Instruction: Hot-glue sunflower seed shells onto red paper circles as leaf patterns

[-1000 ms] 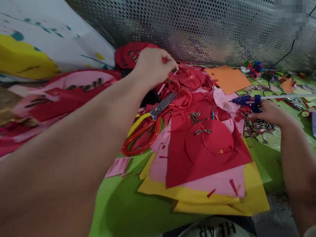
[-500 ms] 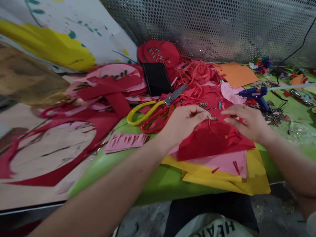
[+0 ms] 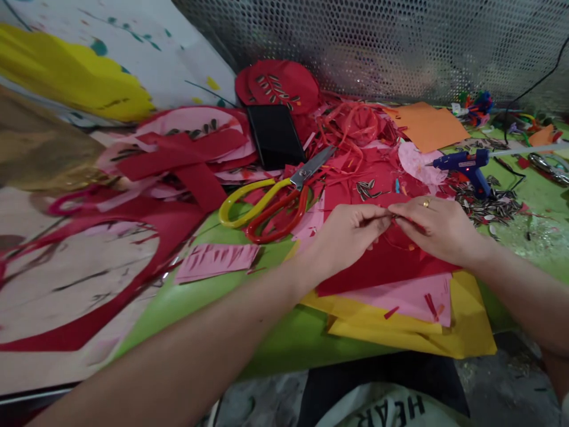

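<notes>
My left hand (image 3: 355, 234) and my right hand (image 3: 438, 228), which wears a ring, meet fingertip to fingertip above a sheet of red paper (image 3: 377, 274). Both are closed in a pinch on something small, mostly hidden by the fingers. A thin red strand curves over the paper below my right hand. Just beyond the fingers lie a few striped sunflower seeds (image 3: 365, 190). Pink paper (image 3: 400, 293) and yellow sheets (image 3: 471, 314) stick out beneath the red one. Scissors (image 3: 306, 172) with yellow and red handles rest left of my left hand.
A blue glue gun (image 3: 466, 166) stands at the right beside a seed pile (image 3: 493, 207). Farther back are a black phone (image 3: 274, 136), red discs (image 3: 284, 86), tangled red strips (image 3: 355, 127) and orange paper (image 3: 429, 126). Left lie a fringed pink strip (image 3: 217, 263) and red offcuts (image 3: 198, 184).
My right hand has moved left and its fingers have closed in against my left fingertips. The small pale piece seen in my left pinch is now hidden. The view has shifted slightly.
</notes>
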Motion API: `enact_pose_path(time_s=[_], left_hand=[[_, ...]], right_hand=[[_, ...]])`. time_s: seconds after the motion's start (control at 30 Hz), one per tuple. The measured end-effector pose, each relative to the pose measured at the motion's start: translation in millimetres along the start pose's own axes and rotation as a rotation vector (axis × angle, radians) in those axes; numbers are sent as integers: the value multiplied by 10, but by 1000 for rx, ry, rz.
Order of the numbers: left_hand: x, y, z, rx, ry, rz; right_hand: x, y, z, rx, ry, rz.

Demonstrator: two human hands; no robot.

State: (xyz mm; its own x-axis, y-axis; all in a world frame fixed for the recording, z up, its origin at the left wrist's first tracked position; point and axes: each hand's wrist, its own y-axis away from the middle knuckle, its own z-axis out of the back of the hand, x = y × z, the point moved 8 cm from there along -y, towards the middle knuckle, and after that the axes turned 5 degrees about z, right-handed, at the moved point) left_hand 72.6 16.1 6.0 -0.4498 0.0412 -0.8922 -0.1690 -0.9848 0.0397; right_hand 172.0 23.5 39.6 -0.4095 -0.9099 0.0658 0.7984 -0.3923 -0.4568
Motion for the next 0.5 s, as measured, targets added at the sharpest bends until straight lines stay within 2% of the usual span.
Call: enact_pose_path(time_s=[0.1, 0.17, 0.23, 0.3, 0.4, 0.5], left_hand=[[-27, 78, 26, -89, -127, -75], [-134, 184, -3, -165, -343, -239], [-252, 330, -169, -142, -563, -468], [-281, 463, -373, -60, -723, -632], [-226, 546, -536, 3, -846, -685], [-175, 550, -574, 24, -892, -656]], right_hand=[[-83, 9, 81, -49, -38, -47], [-183, 27, 99, -61, -122, -110], [-279, 48, 83, -63, -201, -176], [-322, 53, 40, -55, -249, -204], [-289, 26, -55, -25, -272, -158], [-236, 1, -151, 9, -238, -85]])
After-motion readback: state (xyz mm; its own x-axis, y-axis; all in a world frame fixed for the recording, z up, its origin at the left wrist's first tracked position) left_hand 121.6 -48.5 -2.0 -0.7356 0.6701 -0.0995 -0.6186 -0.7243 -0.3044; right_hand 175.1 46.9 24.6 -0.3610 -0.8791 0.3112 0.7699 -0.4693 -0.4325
